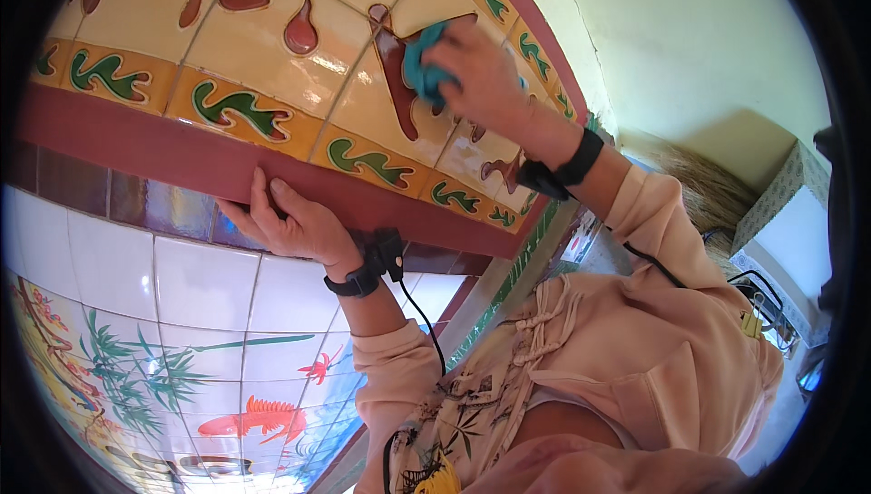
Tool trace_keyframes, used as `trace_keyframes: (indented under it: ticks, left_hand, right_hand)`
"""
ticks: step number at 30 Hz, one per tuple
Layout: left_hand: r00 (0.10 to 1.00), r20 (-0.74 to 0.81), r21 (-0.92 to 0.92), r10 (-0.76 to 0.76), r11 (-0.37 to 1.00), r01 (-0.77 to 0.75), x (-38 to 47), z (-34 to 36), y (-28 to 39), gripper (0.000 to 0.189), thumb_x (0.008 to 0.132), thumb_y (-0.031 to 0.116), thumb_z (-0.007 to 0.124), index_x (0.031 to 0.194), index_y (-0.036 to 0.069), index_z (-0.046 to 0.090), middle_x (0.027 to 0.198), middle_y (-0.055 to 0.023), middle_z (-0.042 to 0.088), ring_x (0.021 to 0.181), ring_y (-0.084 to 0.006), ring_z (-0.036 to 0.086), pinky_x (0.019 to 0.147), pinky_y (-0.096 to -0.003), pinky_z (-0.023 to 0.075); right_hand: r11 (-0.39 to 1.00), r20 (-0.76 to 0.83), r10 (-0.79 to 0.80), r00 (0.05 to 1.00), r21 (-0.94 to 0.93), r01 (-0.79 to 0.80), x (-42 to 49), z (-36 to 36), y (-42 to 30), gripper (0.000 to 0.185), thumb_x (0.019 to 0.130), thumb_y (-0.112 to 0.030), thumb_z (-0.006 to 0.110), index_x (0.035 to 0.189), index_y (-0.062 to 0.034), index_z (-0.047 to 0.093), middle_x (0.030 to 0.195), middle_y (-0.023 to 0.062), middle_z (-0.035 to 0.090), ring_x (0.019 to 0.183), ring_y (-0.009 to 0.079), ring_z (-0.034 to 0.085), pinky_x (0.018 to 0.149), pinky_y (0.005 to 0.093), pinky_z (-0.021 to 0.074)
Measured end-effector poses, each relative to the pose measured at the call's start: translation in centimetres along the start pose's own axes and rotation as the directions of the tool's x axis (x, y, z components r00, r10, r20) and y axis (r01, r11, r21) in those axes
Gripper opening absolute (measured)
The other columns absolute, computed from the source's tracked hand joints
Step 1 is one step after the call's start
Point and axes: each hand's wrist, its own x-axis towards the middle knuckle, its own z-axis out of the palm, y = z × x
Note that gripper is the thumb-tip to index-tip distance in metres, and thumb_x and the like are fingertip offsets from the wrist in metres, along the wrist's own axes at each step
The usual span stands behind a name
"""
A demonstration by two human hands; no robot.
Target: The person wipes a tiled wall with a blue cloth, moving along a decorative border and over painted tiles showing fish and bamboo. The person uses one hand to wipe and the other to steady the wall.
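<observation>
My right hand (473,72) presses a crumpled teal cloth (425,69) against a panel of glazed relief tiles (272,82). These tiles are cream with raised brown shapes, edged by a yellow border strip (299,133) with green scrolls. Part of a brown shape is hidden behind the cloth and fingers. Lower down, my left hand (299,222) touches the dark red ledge (170,147) below the border, its fingers apart and holding nothing. Both wrists wear black straps, and a cable runs from the left wrist's black device (389,254).
White wall tiles (204,283) below the ledge carry a painted red fish (255,419) and green leaves. A pale plaster wall (687,38) adjoins the panel. Straw bristles (701,181) and a patterned box (776,242) are behind my right arm.
</observation>
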Motion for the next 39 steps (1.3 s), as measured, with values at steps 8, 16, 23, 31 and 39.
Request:
trace_keyframes:
  ticks: [8, 16, 23, 31, 39]
  left_hand:
    - [1.000, 0.002, 0.055, -0.022, 0.998, 0.022, -0.1, -0.1, 0.0, 0.023, 0.094, 0.007, 0.057, 0.113, 0.001, 0.069, 0.144, -0.0293, 0.041, 0.126, -0.0391, 0.050, 0.099, -0.0421, 0.0463]
    - [1.000, 0.003, 0.041, -0.002, 0.999, 0.002, 0.0, 0.0, -0.1, 0.023, 0.094, 0.006, 0.057, 0.113, 0.001, 0.069, 0.144, -0.0282, 0.041, 0.124, -0.0385, 0.053, 0.097, -0.0416, 0.0485]
    - [1.000, 0.005, 0.099, 0.000, 0.995, -0.001, -0.1, -0.2, 0.0, 0.022, 0.095, 0.008, 0.058, 0.113, 0.001, 0.069, 0.144, -0.0281, 0.042, 0.123, -0.0386, 0.053, 0.096, -0.0415, 0.0491]
    - [1.000, -0.003, 0.031, 0.017, 0.999, -0.017, -0.5, -0.1, 0.2, 0.022, 0.097, 0.008, 0.055, 0.113, -0.001, 0.068, 0.143, -0.0283, 0.043, 0.123, -0.0384, 0.053, 0.096, -0.0415, 0.0490]
    - [1.000, -0.005, 0.021, -0.001, 1.000, 0.001, -0.6, 0.1, 0.2, 0.022, 0.097, 0.008, 0.055, 0.112, -0.001, 0.068, 0.142, -0.0281, 0.043, 0.123, -0.0367, 0.054, 0.095, -0.0400, 0.0501]
  right_hand:
    - [0.994, 0.100, -0.092, 0.991, 0.065, 0.086, -5.4, 0.8, -1.8, 0.039, 0.056, -0.006, 0.073, 0.092, -0.0147, 0.060, 0.092, 0.0086, 0.050, 0.084, 0.0311, 0.055, 0.065, 0.0408, 0.0480]
    - [0.999, 0.098, 0.053, 0.994, 0.004, -0.054, -7.1, 0.1, -1.0, 0.043, 0.059, -0.006, 0.073, 0.100, -0.0148, 0.062, 0.095, 0.0096, 0.050, 0.086, 0.0321, 0.056, 0.069, 0.0411, 0.0496]
    - [0.999, 0.102, 0.033, 0.994, -0.001, -0.033, -7.5, 0.9, -2.8, 0.049, 0.061, -0.007, 0.073, 0.108, -0.0143, 0.061, 0.097, 0.0104, 0.050, 0.088, 0.0319, 0.056, 0.068, 0.0403, 0.0500]
    - [0.997, 0.100, -0.043, 0.994, -0.056, 0.049, -8.3, -0.7, 0.5, 0.048, 0.059, -0.005, 0.074, 0.105, -0.0132, 0.062, 0.096, 0.0102, 0.051, 0.085, 0.0319, 0.057, 0.068, 0.0412, 0.0493]
    - [0.999, 0.157, -0.019, 0.987, -0.031, 0.024, -11.1, -0.9, -0.8, 0.049, 0.058, -0.006, 0.074, 0.105, -0.0121, 0.062, 0.095, 0.0099, 0.051, 0.087, 0.0323, 0.057, 0.069, 0.0420, 0.0493]
